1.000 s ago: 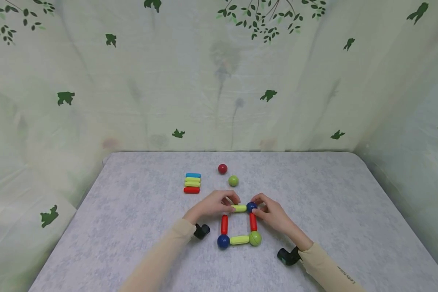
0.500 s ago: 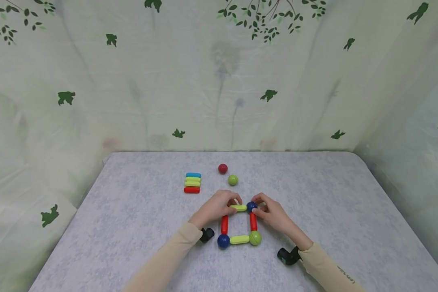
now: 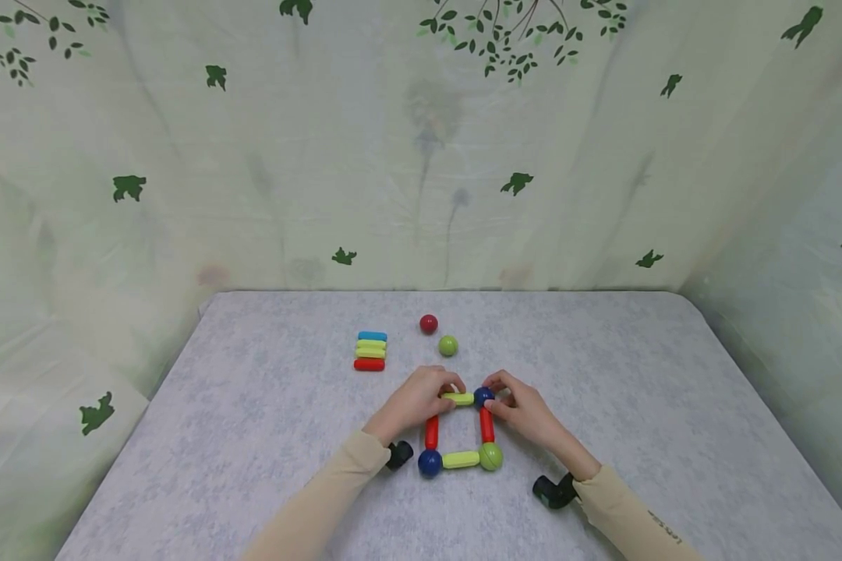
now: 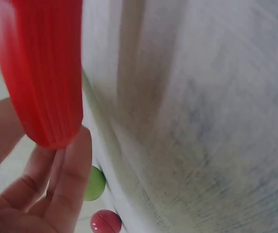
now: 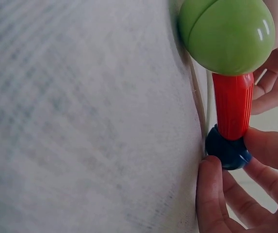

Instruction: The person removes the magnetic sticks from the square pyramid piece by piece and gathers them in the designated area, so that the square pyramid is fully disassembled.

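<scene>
Several magnetic rods and balls lie joined in a square. My left hand pinches the far yellow-green rod near its left end, close to the tip of the left red rod. That red rod looms large in the left wrist view, partly covering the fingers. My right hand holds the dark blue ball at the far right corner between thumb and fingers. From it the right red rod runs to a green ball. A near yellow-green rod links that ball to another blue ball.
Beyond the hands sit a loose red ball and a loose green ball. To their left, blue, yellow-green and red rods lie side by side. A leaf-printed curtain rises behind the grey table.
My left hand and wrist have shifted slightly right, and the fingers have come further along the far yellow-green rod. My right hand has stayed in place on the blue ball.
</scene>
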{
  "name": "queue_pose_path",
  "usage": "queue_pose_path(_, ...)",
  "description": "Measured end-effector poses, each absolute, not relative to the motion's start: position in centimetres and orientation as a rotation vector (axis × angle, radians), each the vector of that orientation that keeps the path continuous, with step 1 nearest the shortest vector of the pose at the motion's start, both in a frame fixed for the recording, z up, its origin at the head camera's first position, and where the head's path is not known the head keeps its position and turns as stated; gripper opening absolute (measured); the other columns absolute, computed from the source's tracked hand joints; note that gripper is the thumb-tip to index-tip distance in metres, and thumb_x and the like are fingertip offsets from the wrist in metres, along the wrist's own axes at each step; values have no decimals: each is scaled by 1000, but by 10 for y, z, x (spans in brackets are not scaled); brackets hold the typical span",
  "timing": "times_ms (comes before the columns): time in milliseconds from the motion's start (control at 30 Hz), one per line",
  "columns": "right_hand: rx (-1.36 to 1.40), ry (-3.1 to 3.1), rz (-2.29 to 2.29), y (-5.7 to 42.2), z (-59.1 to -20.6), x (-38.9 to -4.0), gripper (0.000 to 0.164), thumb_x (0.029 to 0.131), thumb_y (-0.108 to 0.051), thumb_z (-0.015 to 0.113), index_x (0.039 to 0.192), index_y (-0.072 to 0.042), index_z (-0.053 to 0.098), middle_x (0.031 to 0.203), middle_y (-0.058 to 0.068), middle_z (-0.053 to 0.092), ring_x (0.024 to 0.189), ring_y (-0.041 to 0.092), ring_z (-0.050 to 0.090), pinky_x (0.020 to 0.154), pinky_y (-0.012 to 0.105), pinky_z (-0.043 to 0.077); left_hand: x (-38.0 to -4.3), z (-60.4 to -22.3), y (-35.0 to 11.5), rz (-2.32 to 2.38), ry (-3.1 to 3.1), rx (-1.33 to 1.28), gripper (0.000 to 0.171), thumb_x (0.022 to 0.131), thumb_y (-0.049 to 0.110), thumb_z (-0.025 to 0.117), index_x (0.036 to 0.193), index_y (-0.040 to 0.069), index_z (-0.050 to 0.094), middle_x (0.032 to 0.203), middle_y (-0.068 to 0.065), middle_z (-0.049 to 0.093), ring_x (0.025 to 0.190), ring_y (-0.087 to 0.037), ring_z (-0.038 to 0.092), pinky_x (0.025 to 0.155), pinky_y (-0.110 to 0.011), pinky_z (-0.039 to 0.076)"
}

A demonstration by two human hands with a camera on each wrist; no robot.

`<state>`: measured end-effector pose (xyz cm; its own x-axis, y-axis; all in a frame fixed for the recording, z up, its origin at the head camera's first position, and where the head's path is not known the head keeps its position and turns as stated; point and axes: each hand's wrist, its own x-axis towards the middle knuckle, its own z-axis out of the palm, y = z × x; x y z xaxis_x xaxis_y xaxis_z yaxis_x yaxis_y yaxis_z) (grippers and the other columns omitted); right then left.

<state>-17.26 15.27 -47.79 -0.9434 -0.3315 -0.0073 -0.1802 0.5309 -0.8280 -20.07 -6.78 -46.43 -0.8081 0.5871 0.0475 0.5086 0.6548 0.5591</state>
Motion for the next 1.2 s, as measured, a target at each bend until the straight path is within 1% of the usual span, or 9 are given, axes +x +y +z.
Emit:
queue_pose_path(167, -391, 2612, -1357, 152, -476, -172, 20, 93, -10, 63, 112, -10, 56, 112, 11, 60, 74, 16, 57, 67, 31, 49, -198, -460, -77, 911, 2732, 862, 20, 87, 9, 70, 106, 14, 70, 91, 5, 61, 82, -10, 56, 74, -24, 49)
queue_pose_path(300, -357, 2621, -1341, 151, -477, -172, 20, 92, -10, 63, 111, -12, 56, 111, 10, 61, 75, 16, 57, 68, 31, 49, -200, -458, -91, 1053, 2671, 928, 22, 88, 6, 68, 109, 13, 69, 99, 5, 65, 89, -9, 58, 81, -26, 49)
queue_pose_path(400, -364, 2618, -1344, 151, -477, -172, 20, 92, -11, 63, 111, -11, 57, 111, 10, 61, 75, 16, 57, 68, 31, 49, -201, -458, -106, 1135, 2669, 956, 23, 88, 4, 68, 109, 12, 70, 102, 5, 66, 93, -9, 59, 83, -27, 49)
queue_pose_path(600, -388, 2622, -1362, 152, -478, -172, 20, 92, -11, 64, 111, -11, 57, 112, 10, 61, 74, 15, 56, 66, 32, 48, -200, -461, -139, 1206, 2771, 854, 21, 84, 3, 72, 103, 11, 71, 99, 4, 68, 89, -12, 59, 77, -30, 50)
queue_pose_path(867, -404, 2625, -1369, 152, -478, -172, 21, 92, -10, 64, 111, -11, 57, 111, 11, 61, 74, 15, 56, 65, 31, 48, -202, -466, -177, 1166, 2964, 616, 20, 81, -3, 73, 98, 7, 71, 100, -4, 65, 90, -19, 59, 77, -34, 51)
queue_pose_path(1033, -412, 2623, -1370, 152, -477, -171, 20, 92, -10, 64, 111, -10, 57, 112, 11, 61, 74, 15, 56, 65, 31, 48, -204, -466, -186, 1091, 3025, 570, 20, 80, -5, 73, 97, 5, 70, 96, -6, 61, 88, -23, 58, 75, -36, 51)
queue_pose_path(1200, -412, 2622, -1375, 152, -477, -170, 20, 92, -11, 64, 111, -10, 57, 112, 11, 61, 75, 15, 57, 67, 32, 48, -208, -466, -188, 997, 3046, 514, 19, 80, -5, 72, 96, 5, 70, 93, -6, 56, 85, -22, 56, 74, -36, 50)
